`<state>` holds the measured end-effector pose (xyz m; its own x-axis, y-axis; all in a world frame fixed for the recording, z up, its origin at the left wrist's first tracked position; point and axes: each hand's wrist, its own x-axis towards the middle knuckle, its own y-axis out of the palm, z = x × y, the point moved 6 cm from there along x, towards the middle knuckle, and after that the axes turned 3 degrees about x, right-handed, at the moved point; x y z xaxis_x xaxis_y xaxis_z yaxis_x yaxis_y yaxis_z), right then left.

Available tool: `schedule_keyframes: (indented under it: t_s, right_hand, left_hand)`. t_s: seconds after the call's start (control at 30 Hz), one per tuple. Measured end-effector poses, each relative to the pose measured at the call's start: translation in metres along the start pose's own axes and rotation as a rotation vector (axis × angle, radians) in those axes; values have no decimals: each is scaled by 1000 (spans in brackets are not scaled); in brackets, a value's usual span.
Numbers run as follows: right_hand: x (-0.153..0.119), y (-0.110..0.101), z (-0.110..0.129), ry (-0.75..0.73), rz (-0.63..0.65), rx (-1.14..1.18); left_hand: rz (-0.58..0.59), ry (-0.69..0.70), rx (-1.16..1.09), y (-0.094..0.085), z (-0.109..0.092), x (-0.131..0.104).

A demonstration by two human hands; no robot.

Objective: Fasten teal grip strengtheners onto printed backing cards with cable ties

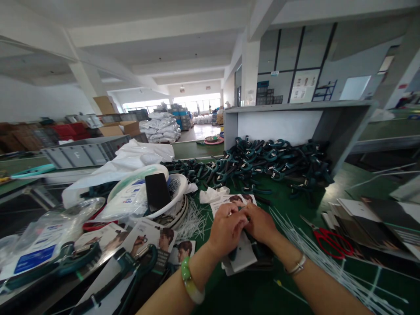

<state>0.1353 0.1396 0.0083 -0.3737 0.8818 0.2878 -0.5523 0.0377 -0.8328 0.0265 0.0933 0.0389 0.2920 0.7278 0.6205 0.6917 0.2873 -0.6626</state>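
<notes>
My left hand (226, 229) and my right hand (262, 223) meet over a stack of printed cards (244, 256) on the green table. Their fingers are bent and pressed together around a dark green hand grip strengthener (256, 245), mostly hidden beneath them. Parts of its handles show below the fingers, lying on the top card. Whether a thin tie is also pinched between the fingertips cannot be made out. White cable ties (295, 238) fan out beside my right forearm, and another bunch of ties (195, 218) lies left of my left hand.
Many hand grips (272, 159) are heaped in a grey bin (348, 140) tipped toward me. Red-handled scissors (333, 243) and card piles (377, 223) lie at right. At left are a white basin (179, 192), a black phone (156, 191) and carded grips (138, 267).
</notes>
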Motion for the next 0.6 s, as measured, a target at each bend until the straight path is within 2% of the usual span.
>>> schedule_keyframes:
  t_s: [0.13,0.2,0.3,0.43,0.5,0.6]
  right_hand:
    - [-8,-11,2,-148,-249,150]
    - [-16,-14,7,-228,-291,130]
    - [-26,-12,21,-316,-149,-30]
    - [-32,-11,29,-258,48,-262]
    - [-32,-11,28,-220,72,-281]
    - [-33,-9,23,-221,35,-157]
  left_hand:
    - [152,-259,73,8,26,-11]
    - [186,-352,121,13,33,-15]
    - [158,-411,130,17,34,-17]
    - [158,-446,102,18,33,-17]
    - [173,-483,89,17,35,-16]
    - [213,-538,95,16,40,-13]
